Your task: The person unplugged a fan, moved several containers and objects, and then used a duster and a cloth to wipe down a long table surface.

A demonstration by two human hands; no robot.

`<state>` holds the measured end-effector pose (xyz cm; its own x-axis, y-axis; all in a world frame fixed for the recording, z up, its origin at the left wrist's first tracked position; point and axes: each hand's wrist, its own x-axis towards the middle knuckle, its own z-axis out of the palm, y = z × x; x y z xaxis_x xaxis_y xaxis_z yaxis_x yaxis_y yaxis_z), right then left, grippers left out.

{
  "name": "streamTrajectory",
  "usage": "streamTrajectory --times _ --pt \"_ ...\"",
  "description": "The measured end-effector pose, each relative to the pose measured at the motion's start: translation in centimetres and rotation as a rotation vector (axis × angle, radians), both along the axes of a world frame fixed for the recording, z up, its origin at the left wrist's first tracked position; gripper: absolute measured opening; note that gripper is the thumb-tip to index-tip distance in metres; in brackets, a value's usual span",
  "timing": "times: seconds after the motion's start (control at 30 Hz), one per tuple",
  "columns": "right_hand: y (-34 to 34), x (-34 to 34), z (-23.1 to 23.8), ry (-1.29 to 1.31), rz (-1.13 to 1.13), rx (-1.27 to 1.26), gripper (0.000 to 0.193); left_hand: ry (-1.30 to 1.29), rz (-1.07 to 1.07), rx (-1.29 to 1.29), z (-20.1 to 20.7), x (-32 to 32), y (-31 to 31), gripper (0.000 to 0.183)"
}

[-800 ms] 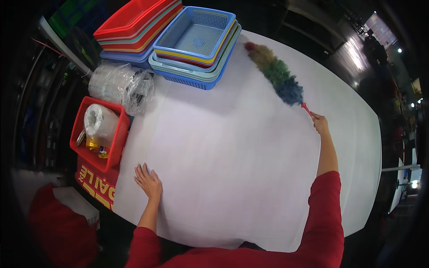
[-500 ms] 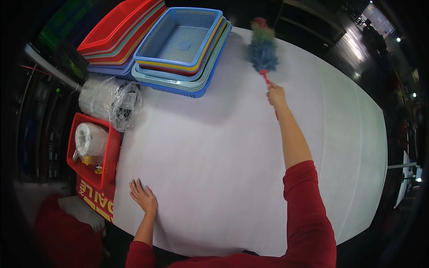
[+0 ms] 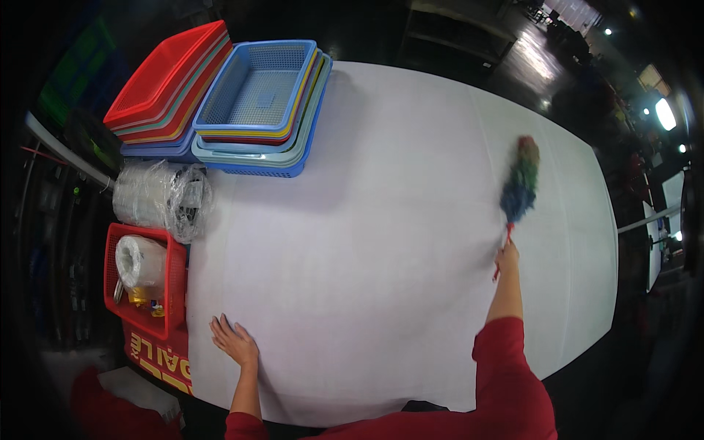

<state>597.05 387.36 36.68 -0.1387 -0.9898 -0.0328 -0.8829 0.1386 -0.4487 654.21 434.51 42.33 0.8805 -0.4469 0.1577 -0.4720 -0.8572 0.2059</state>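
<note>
A feather duster [image 3: 521, 180] with a red handle and blue, green and reddish plumes is over the right part of a white-covered table [image 3: 352, 279]. My right hand [image 3: 507, 256] is closed round its handle, the arm stretched forward. The plumes are slightly blurred and point away from me; whether they touch the cover I cannot tell. Near the table's left front, my left hand [image 3: 235, 342] lies flat on the white cover with its fingers spread, holding nothing. A red basket [image 3: 176, 282] stands just beyond it, at the left edge.
Stacked plastic baskets, red ones [image 3: 165, 70] and blue ones [image 3: 257, 92], fill the far left corner. Before them lies a plastic-wrapped roll [image 3: 158, 196]. Another clear roll [image 3: 139, 262] sits in the red basket. A red sleeve [image 3: 117, 411] shows at the lower left.
My right hand has swept the feather duster from the far edge toward the right and nearer to me. My left hand stays flat on the table. The view has shifted somewhat.
</note>
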Motion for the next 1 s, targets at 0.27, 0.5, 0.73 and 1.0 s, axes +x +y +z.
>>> streamTrajectory --times 0.27,0.5,0.73,1.0 --pt "38.7 -15.1 11.6 -0.784 -1.629 0.004 0.067 -0.073 0.081 0.033 0.1 -0.3 2.3 0.042" --pt "39.5 -14.0 11.6 -0.971 -1.242 -0.545 0.033 -0.04 0.067 0.045 -1.4 1.5 2.9 0.045" --pt "40.1 11.2 11.7 -0.537 -0.038 -0.159 0.03 0.372 -0.134 -0.016 2.4 2.1 5.9 0.047" --pt "55.0 -1.2 0.5 -0.349 -0.313 -0.124 0.031 0.401 -0.345 -0.36 4.0 3.2 19.2 0.033"
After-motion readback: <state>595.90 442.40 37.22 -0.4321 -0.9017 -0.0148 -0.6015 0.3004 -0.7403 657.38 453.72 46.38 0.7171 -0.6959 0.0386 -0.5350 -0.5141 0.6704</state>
